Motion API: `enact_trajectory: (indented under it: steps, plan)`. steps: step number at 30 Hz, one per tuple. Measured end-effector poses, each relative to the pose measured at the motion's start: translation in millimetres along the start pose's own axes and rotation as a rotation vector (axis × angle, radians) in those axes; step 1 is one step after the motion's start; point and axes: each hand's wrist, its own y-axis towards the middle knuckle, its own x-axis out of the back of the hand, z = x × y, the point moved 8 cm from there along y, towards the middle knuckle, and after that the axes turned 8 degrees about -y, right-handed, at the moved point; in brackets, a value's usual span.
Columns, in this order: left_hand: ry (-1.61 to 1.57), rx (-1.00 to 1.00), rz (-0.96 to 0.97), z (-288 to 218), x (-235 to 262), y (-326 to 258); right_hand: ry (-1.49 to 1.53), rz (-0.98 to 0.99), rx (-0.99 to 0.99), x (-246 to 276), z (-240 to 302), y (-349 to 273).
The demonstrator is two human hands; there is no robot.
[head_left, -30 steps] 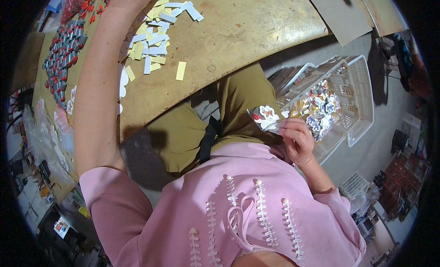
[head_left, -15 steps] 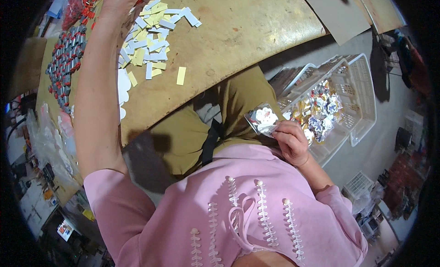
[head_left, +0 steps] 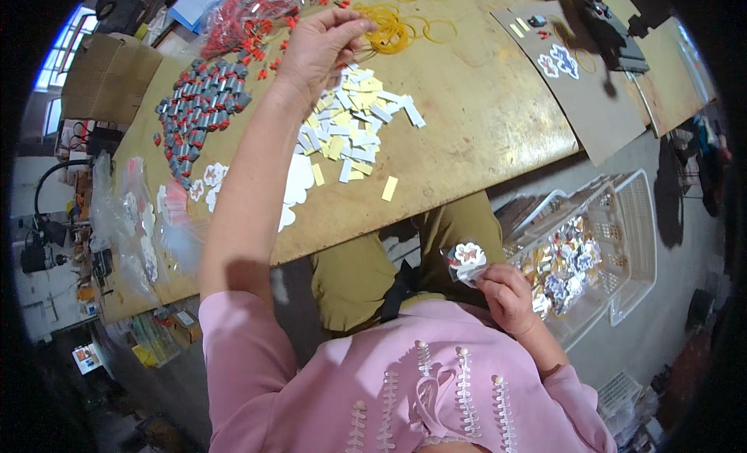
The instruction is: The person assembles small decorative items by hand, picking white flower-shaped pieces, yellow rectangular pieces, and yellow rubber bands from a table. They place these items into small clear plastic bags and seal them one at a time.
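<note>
At the right hand (head_left: pixel 510 299): thumb and fingers clamped on the end of a clear packet (head_left: pixel 464 276), which juts left of the fingertips above the trousers (head_left: pixel 447 215); a white scalloped card (head_left: pixel 470 254) shows in it.
At the left hand (head_left: pixel 327 48): thumb and index close together beside the yellow bands (head_left: pixel 389 36); whether they pinch one, I cannot tell.
Crate (head_left: pixel 632 239), right of the right fingers: heaped packets (head_left: pixel 566 270), apparently the finished share.
Held packet: seemingly part-way, outside the crate; its other contents are too small to tell.
Loose stock, near the left fingers: paper strips (head_left: pixel 354 114) below, grey-and-red parts (head_left: pixel 201 99) lower left, red parts (head_left: pixel 249 21) to the left, partly in clear plastic; plenty seems left.
Brown sheet (head_left: pixel 603 118), well right of the left fingers: two cut-outs (head_left: pixel 557 61) and small pieces on it.
Hidden: white scalloped pieces (head_left: pixel 297 182) partly under the left forearm; the packet's gripped end behind the right fingers; the heap's lower layers.
</note>
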Motion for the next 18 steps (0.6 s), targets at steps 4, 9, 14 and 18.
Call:
enact_trajectory:
  steps: [4, 9, 14, 18]
  plan:
    - [-0.07, 0.055, 0.032, -6, -6, -12, -0.001, 0.011, 0.04, -3, 4, 7]
    - [-0.105, 0.113, 0.029, -12, -15, -33, 0.001, 0.006, 0.064, -7, 7, 15]
    - [-0.138, 0.105, 0.094, -19, -21, -57, 0.006, 0.018, 0.106, -7, 13, 22]
    - [-0.148, 0.117, 0.14, -21, -21, -78, 0.01, 0.037, 0.141, -8, 23, 35]
